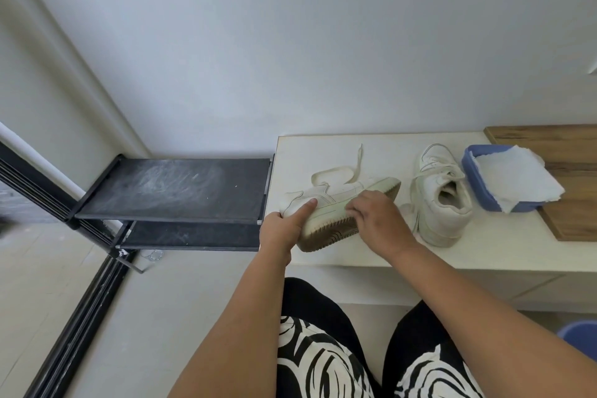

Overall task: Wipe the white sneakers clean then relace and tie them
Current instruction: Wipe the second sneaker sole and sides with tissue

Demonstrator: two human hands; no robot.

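Observation:
One white sneaker (336, 200) lies on its side on the white table (323, 149), brown sole facing me. My left hand (286, 223) grips its end at the left, forefinger stretched along the upper. My right hand (376, 216) presses on the pale sole edge, fingers curled; whether a wipe sits under them I cannot tell. A loose white lace (342, 171) loops on the table behind this shoe. The second white sneaker (441, 194) stands upright to the right, heel toward me, laces slack.
A blue container (475, 184) draped with a white cloth (517, 178) sits right of the shoes, half on a wooden board (568, 145). A black two-tier rack (174, 191) adjoins the table's left edge. Another blue object (581, 338) shows at the lower right, on the floor.

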